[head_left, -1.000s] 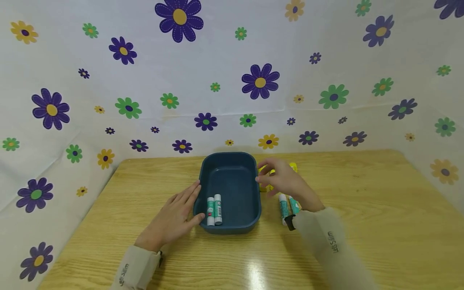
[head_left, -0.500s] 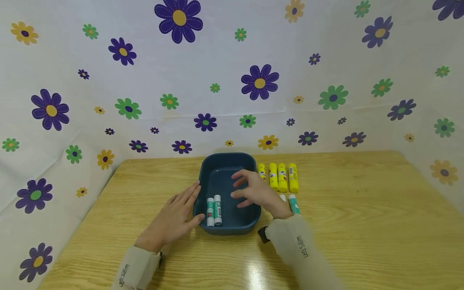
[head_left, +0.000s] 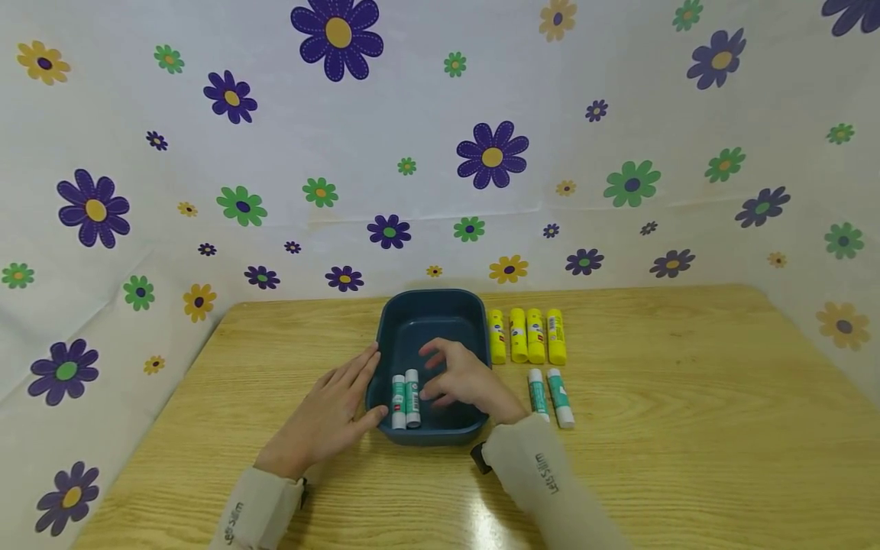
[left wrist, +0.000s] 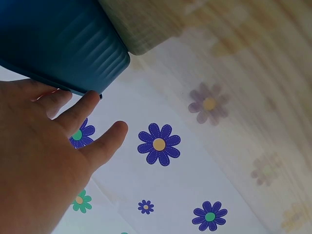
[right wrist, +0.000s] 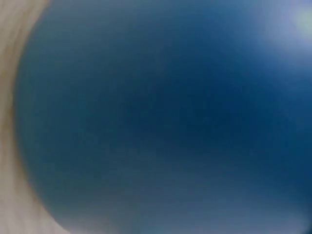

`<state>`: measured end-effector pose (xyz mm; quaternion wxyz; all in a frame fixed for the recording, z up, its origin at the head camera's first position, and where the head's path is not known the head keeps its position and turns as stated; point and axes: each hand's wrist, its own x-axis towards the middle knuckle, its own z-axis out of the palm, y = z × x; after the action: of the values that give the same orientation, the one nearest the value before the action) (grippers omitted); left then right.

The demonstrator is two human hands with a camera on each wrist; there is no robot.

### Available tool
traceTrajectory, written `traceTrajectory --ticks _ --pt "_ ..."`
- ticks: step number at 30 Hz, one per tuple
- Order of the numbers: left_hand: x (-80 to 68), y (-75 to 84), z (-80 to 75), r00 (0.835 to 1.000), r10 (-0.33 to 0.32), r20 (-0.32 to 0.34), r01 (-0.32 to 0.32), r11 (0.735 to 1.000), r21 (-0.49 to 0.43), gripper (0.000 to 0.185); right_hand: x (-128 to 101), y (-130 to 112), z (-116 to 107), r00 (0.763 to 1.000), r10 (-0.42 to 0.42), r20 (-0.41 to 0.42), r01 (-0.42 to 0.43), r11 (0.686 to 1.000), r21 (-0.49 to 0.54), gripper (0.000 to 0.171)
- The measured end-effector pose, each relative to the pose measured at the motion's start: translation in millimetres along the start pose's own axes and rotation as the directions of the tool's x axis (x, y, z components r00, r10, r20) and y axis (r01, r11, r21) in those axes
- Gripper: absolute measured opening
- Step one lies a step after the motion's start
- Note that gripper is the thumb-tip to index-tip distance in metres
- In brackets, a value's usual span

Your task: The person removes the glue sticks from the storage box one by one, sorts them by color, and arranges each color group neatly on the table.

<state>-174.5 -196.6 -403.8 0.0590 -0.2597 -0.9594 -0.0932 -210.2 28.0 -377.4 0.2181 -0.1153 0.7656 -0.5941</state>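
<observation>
A dark blue bin (head_left: 433,307) stands on the table. My left hand (head_left: 328,416) rests along its left rim with straight fingers; the left wrist view has these fingers (left wrist: 78,112) against the bin's edge. Two green-and-white glue sticks (head_left: 412,399) lie side by side in the bin's front left part. My right hand (head_left: 466,378) is inside the bin, just right of these sticks. Its fingers are spread and bent, with nothing seen between them; whether the thumb touches the nearer stick I cannot tell. In the right wrist view only the bin's blurred blue wall (right wrist: 146,122) shows.
Right of the bin, several yellow glue sticks (head_left: 535,336) lie in a row. In front of them lie two more green-and-white glue sticks (head_left: 560,399). A flowered white cloth (head_left: 426,191) hangs behind the wooden table (head_left: 687,428).
My right hand has come from beside the yellow glue sticks, over the right rim, into the bin and toward the two sticks there. My left hand has stayed at the rim.
</observation>
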Motion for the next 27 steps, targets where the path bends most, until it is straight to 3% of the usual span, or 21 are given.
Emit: traceTrajectory --ticks 14,23,27 --pt "2.4 0.0 1.0 1.0 0.017 0.002 -0.017 1.0 0.0 0.074 8 7 6 0.998 0.059 0.0 -0.058 0.986 -0.157 0.063" --pt "-0.1 -1.2 -0.9 1.0 0.021 -0.018 -0.021 1.0 -0.008 0.074 15 6 13 0.989 0.1 0.108 -0.08 0.981 -0.177 0.071" --pt "-0.4 -0.7 -0.8 1.0 0.016 -0.006 -0.016 1.0 -0.018 0.074 14 6 13 0.986 0.106 0.128 -0.083 0.981 -0.175 0.062"
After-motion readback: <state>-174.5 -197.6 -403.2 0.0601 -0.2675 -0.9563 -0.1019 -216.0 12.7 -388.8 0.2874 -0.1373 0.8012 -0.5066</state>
